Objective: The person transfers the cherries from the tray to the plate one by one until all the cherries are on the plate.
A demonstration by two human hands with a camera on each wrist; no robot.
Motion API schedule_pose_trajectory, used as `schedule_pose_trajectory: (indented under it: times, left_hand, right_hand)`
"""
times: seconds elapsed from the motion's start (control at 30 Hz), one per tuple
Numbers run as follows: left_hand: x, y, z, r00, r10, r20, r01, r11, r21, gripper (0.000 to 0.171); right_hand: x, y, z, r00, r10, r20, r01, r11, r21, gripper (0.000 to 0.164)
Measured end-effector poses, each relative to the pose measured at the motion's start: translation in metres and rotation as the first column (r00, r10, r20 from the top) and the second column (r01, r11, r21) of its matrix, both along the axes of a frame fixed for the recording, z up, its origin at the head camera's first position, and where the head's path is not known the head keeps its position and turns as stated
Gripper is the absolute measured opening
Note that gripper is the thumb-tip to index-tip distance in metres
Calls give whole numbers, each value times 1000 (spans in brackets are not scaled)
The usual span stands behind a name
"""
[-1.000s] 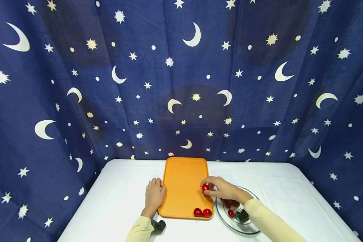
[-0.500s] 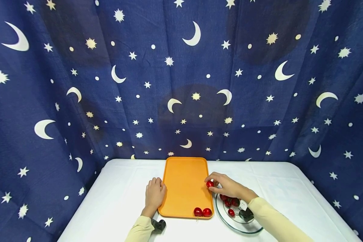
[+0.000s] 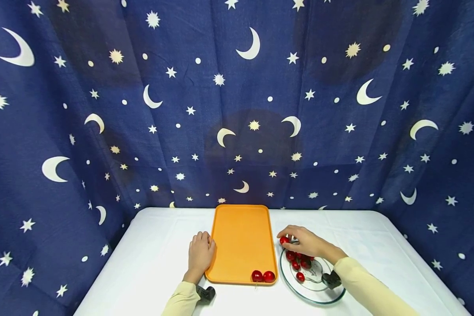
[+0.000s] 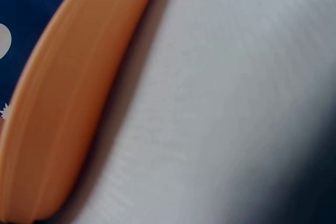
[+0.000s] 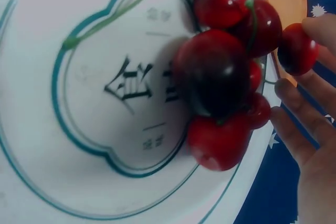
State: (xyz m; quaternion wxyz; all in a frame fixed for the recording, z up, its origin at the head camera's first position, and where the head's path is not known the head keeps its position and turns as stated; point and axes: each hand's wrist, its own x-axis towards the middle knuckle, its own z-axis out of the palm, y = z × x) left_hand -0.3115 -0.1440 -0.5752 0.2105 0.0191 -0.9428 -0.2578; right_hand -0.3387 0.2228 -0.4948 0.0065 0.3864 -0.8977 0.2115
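Note:
My right hand (image 3: 306,242) pinches a red cherry (image 3: 284,240) between thumb and fingertips, over the far left edge of a white plate (image 3: 327,302) with a teal rim. In the right wrist view that held cherry (image 5: 298,51) sits beyond a heap of cherries (image 5: 212,74) on the plate, one with a long green stem (image 5: 118,17). My left hand (image 3: 200,253) rests palm down against the left edge of an orange tray (image 3: 241,245). Two dark red cherries, a left one (image 3: 256,276) and a right one (image 3: 269,276), lie side by side in the tray's near right corner.
A white cloth (image 3: 150,263) covers the table. The plate stands just right of the tray. Behind the table hangs a dark blue curtain (image 3: 197,145) with moons and stars. Dark wrist devices sit at both wrists, the left one (image 3: 205,294) near the tray's front.
My right hand has moved right with its cherry, off the tray's right side to the plate's far edge, uncovering more cherries. The left hand and the two tray cherries stay put.

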Motion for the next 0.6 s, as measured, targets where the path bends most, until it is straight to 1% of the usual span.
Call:
schedule_pose_trajectory:
  times: [0.13,0.3,0.4,0.6]
  left_hand:
    - [-1,1,1,1000,-2,-17,2,1000,-4,20]
    - [-2,1,1,998,8,-55,-8,1000,-9,20]
    - [-1,1,1,998,5,-61,-5,1000,-5,19]
    - [-1,0,-2,1000,7,-16,-7,1000,-2,20]
  right_hand:
    - [0,6,-1,1000,-23,0,23,999,32,32]
    - [1,10,-2,999,-37,-10,37,999,34,24]
    - [1,12,-2,999,-36,-15,36,999,30,22]
    - [2,16,-5,1000,1,-15,-1,1000,-1,17]
